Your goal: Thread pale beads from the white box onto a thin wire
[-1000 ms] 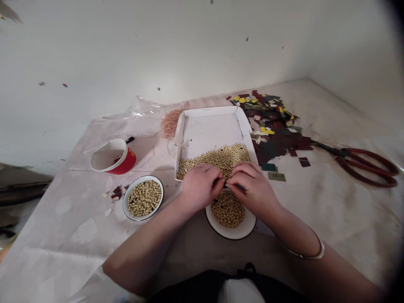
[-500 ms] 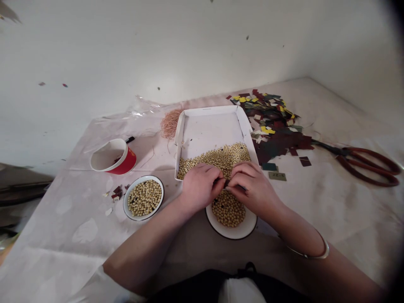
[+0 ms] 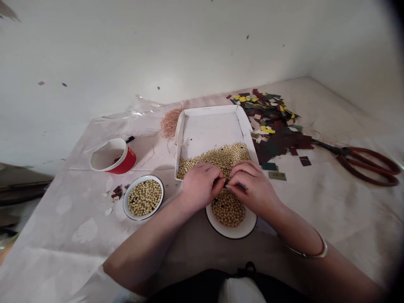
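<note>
Both hands, left and right, pinch a small dark piece; keep it over the near bowl.

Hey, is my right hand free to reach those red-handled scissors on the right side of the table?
Probably not straight away: the right hand is pinched together with the left hand on something small. The bare table toward the scissors looks unobstructed.

Tan beads in white tray; red cup (white inside) — maroon-handled scissors.
</note>
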`<move>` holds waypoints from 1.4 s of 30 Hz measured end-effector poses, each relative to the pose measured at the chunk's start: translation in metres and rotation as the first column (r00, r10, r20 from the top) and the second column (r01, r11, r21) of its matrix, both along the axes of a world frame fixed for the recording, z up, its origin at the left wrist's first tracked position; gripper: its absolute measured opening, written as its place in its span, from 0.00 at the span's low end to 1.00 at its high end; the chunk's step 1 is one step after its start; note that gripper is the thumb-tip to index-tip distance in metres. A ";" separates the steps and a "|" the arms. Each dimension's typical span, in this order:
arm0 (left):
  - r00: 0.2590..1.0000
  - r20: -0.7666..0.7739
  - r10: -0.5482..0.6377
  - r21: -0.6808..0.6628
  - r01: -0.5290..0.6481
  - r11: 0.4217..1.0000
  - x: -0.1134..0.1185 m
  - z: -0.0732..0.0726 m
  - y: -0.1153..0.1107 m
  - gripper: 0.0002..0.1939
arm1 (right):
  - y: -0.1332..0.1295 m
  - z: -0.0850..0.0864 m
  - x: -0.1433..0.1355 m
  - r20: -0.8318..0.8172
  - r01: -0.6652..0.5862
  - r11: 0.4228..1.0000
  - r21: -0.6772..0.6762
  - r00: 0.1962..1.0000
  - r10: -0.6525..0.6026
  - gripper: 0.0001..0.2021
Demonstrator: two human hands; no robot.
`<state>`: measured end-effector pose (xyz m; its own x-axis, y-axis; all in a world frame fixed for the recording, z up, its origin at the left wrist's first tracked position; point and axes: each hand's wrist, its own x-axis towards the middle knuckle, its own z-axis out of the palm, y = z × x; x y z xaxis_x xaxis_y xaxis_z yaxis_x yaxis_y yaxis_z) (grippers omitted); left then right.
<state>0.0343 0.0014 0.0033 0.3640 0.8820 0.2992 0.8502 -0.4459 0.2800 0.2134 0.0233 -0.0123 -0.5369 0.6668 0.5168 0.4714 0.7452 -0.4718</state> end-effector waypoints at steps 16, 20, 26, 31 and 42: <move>1.000 0.006 -0.001 0.000 0.001 1.000 0.000 0.000 0.000 0.06 | -0.001 0.003 0.011 0.110 0.184 0.981 0.062 0.976 -0.190 0.13; 1.000 0.016 -0.005 0.000 0.005 1.000 0.000 0.000 0.000 0.06 | 0.000 -0.002 0.011 0.188 0.192 0.981 0.028 0.963 -0.194 0.14; 1.000 0.022 0.007 -0.004 -0.007 1.000 0.000 -0.001 0.001 0.06 | -0.003 -0.004 0.010 0.169 0.172 0.985 -0.007 0.971 -0.168 0.10; 1.000 0.019 0.011 -0.007 -0.011 1.000 0.000 -0.001 0.001 0.06 | -0.003 -0.004 0.010 0.169 0.140 0.989 -0.038 0.977 -0.132 0.08; 1.000 0.030 -0.010 -0.006 0.010 1.000 -0.001 0.000 0.001 0.06 | -0.005 -0.004 0.010 0.147 0.162 0.982 -0.100 0.978 -0.147 0.05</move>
